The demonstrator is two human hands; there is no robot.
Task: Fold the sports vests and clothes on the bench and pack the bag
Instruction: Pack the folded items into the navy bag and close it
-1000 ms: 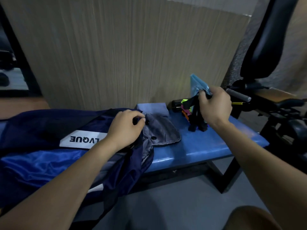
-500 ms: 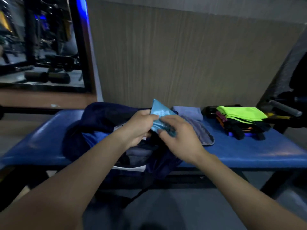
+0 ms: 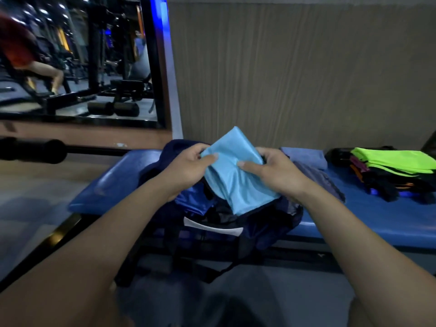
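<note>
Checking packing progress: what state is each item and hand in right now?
light blue garment: folded, held over the bag
navy bag: open, on bench
left hand: gripping garment
right hand: gripping garment
neon green stack: folded, on bench

I am seeing a light blue vest (image 3: pixel 233 175), plain and shiny, over a dark navy bag (image 3: pixel 212 223) that is carrying a white patch. The worktop (image 3: pixel 377 213) is showing blue. On it, a neon green vest (image 3: pixel 391 159) is topping a black and orange pile (image 3: pixel 382 185).
</note>
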